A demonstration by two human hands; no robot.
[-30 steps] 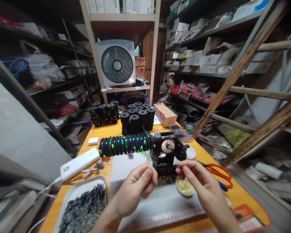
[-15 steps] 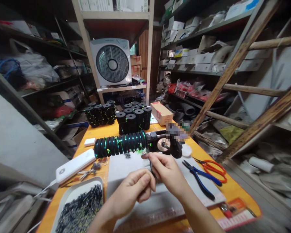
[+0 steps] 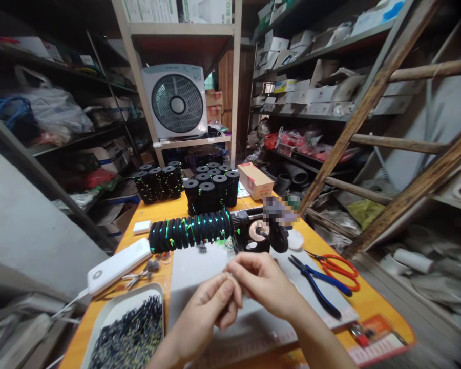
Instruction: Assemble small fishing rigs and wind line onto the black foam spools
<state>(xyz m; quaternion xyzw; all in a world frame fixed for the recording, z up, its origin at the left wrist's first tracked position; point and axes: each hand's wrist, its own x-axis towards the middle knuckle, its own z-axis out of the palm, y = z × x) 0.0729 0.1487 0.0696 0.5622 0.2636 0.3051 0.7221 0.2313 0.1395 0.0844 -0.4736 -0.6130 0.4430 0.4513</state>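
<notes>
My left hand point(image 3: 217, 300) is closed, its thumb pressed on curled fingers above the grey-white board point(image 3: 188, 271). My right hand point(image 3: 259, 282) pinches beside it, the fingertips of both meeting. Whatever they hold is too small or hidden to name. Just beyond them lies a ribbed black foam roller point(image 3: 192, 229) wound with green-tipped line, fixed to a black winding device point(image 3: 253, 233) with a copper-coloured disc. Small bright bits point(image 3: 225, 244) lie under the roller's right end. At lower left, a pale tray point(image 3: 102, 307) holds many small dark metal pieces.
Blue-handled pliers point(image 3: 318, 287) and orange-handled scissors point(image 3: 340, 269) lie to the right. A white power bank point(image 3: 119, 266) sits at left. Black foam spools point(image 3: 211, 187) and a cardboard box point(image 3: 255, 180) stand at the back. A wooden ladder point(image 3: 369, 107) leans at right.
My right hand has drawn back and down from the roller's right end, and its fingertips now meet those of my left hand. The left hand has shifted only slightly.
</notes>
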